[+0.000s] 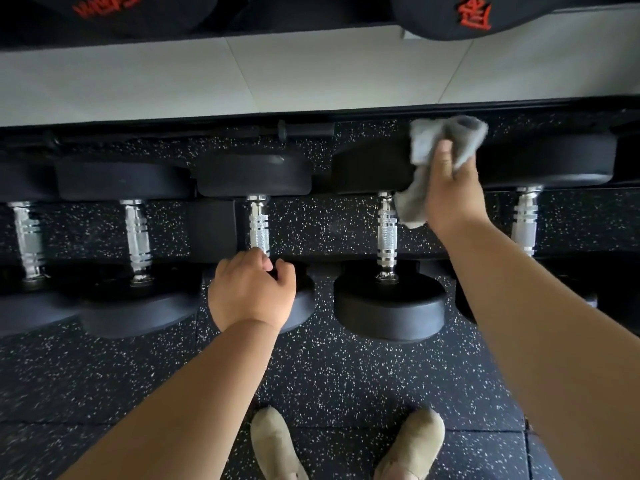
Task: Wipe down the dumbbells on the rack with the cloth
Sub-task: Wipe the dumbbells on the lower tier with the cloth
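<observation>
There is one view, from a wide-angle camera on the person's head, looking steeply down and forward over a low rack [212, 230] of dumbbells [389, 306]. It sits close: both forearms [194, 393] enter from the lower edge, the shoes [277, 445] show at bottom centre, and pale floor tiles [138, 81] curve across the upper frame.

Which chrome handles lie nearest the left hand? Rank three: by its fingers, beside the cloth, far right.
1. Fingertip handle, just above the left hand.
2. Cloth-side handle, right of centre, beside the cloth.
3. Far-right handle, right of the cloth.
</observation>
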Demonstrator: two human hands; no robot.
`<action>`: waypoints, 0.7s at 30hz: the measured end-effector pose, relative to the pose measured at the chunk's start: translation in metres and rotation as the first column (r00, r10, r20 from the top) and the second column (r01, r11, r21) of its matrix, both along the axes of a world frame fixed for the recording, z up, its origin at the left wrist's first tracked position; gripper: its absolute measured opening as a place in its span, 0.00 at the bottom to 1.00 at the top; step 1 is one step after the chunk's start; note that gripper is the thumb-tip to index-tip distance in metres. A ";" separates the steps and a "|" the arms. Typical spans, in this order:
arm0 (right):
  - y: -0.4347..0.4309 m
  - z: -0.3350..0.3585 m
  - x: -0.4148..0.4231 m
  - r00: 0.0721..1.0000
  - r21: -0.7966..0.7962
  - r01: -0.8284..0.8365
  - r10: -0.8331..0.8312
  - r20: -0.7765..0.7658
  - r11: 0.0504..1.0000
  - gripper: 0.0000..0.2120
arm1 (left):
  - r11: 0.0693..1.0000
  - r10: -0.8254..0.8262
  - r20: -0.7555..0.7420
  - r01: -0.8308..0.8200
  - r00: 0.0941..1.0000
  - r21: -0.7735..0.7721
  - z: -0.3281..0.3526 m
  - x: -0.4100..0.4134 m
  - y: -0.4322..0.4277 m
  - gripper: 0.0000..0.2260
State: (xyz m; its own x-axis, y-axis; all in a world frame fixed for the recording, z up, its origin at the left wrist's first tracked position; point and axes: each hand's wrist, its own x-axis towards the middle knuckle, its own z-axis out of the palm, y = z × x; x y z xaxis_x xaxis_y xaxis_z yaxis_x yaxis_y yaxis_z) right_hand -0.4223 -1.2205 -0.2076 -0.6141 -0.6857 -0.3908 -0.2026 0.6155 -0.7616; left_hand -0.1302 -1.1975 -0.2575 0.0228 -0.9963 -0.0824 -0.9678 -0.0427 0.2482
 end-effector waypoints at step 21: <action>0.014 0.022 0.076 0.961 0.003 -0.199 0.195 -0.198 0.980 0.31 | 1.000 0.015 -0.017 -0.015 1.000 -0.025 0.000 -0.001 0.002 0.17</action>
State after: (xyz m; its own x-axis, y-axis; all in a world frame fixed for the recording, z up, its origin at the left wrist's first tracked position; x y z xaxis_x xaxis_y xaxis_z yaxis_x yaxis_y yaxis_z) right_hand -0.3461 -1.2069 -0.1857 -0.5298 -0.8061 -0.2637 -0.4653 0.5361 -0.7043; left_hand -0.1311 -1.1952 -0.2573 0.0369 -0.9976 -0.0579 -0.9628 -0.0510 0.2654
